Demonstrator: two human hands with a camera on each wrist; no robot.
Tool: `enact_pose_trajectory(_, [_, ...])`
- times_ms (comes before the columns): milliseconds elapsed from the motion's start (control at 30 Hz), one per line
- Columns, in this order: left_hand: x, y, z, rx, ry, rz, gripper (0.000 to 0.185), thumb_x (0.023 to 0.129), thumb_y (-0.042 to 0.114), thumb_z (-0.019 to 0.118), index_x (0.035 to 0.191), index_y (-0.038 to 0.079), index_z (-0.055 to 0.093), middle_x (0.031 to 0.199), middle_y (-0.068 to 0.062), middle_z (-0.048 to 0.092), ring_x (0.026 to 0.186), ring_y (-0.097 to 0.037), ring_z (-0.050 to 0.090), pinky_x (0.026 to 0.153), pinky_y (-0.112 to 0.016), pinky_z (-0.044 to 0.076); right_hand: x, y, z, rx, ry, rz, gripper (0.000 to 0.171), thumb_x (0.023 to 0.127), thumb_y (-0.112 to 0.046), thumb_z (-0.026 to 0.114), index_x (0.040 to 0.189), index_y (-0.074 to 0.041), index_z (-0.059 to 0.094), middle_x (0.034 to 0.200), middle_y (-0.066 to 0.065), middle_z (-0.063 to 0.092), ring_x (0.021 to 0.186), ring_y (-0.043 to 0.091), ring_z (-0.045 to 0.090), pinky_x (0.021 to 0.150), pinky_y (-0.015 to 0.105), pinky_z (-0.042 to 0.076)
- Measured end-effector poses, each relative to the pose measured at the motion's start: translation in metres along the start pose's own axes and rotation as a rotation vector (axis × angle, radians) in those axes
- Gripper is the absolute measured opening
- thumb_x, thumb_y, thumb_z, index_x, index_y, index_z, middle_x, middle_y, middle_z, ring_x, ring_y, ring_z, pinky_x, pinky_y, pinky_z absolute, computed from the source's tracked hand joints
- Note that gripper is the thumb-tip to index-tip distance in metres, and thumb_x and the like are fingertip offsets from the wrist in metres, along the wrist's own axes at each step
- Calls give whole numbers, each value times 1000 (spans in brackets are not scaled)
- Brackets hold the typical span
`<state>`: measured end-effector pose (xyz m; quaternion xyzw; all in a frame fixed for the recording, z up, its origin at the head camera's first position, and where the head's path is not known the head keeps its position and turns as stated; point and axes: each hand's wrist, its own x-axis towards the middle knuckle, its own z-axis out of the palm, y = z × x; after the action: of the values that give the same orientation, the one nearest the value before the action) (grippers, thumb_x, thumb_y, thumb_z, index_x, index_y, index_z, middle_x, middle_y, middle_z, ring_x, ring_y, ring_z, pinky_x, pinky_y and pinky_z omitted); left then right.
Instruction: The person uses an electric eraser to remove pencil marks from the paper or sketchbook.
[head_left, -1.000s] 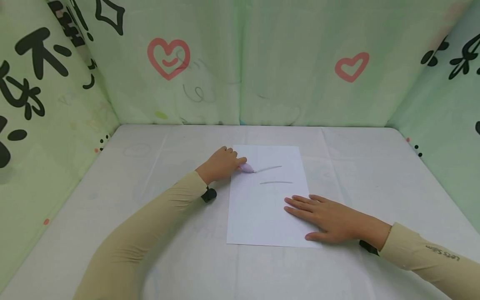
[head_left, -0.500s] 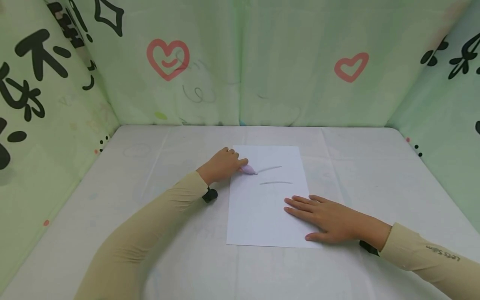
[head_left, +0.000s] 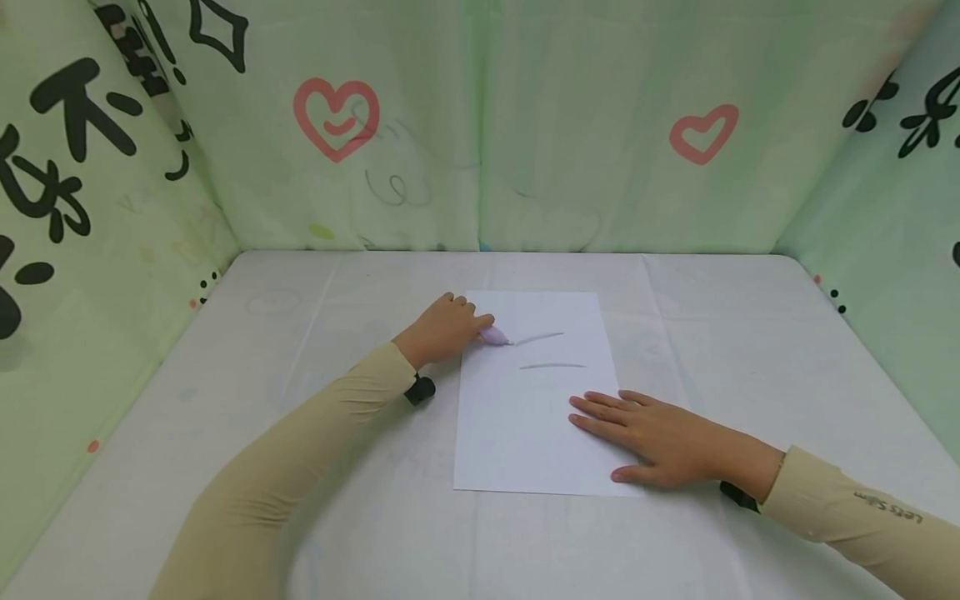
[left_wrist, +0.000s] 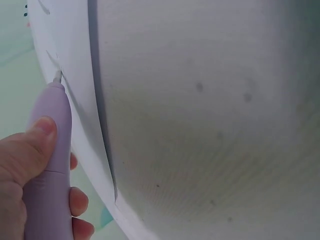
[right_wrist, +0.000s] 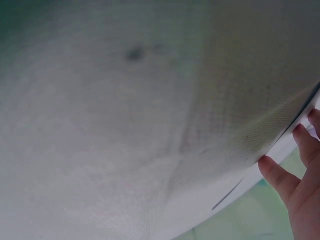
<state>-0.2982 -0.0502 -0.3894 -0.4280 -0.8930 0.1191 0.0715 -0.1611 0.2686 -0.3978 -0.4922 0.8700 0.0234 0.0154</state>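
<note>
A white sheet of paper [head_left: 525, 433] lies on the table with two short grey strokes, an upper one [head_left: 540, 337] and a lower one [head_left: 552, 365]. At its upper left edge my left hand [head_left: 444, 327] grips a thick lilac pen-shaped tool [left_wrist: 52, 115]. The thumb lies along the barrel and the other fingers wrap round behind it. Its narrow grey tip [left_wrist: 58, 76] is right at the left end of the upper stroke. My right hand [head_left: 660, 435] rests with spread fingers on the paper's lower right part.
A white cloth [head_left: 360, 517] with creases covers the table. Green printed curtains [head_left: 570, 167] with hearts and black lettering enclose it at the back and sides. Black wrist devices sit under both wrists, the left one [head_left: 420, 390] beside the paper.
The tool's tip shifts slightly down and right, then back up, staying at the upper stroke's left end. The right hand and the paper stay in place.
</note>
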Motion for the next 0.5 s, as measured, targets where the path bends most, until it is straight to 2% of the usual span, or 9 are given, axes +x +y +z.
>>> enact_pose_trajectory(167, [0, 1, -1, -16, 21, 22, 20, 94, 30, 55, 108, 16, 56, 84, -10, 66, 80, -25, 60, 75, -34, 45, 0, 0, 0, 7, -5, 4, 68, 93, -53, 45, 148, -17, 28, 154, 4, 30, 139, 24, 33, 102, 45, 30])
enact_pose_trajectory(367, [0, 1, -1, 6, 36, 5, 19, 94, 28, 55, 108, 16, 56, 84, -10, 66, 79, -25, 61, 76, -34, 46, 1, -1, -1, -3, 3, -1, 67, 93, -53, 46, 148, -17, 29, 153, 4, 31, 139, 23, 33, 102, 45, 30])
enact_pose_trajectory(500, [2, 1, -1, 5, 35, 20, 20, 94, 29, 55, 108, 16, 56, 85, -10, 66, 80, -25, 61, 76, -34, 46, 1, -1, -1, -4, 9, -4, 67, 93, -53, 46, 147, -17, 29, 153, 4, 31, 139, 23, 34, 102, 43, 29])
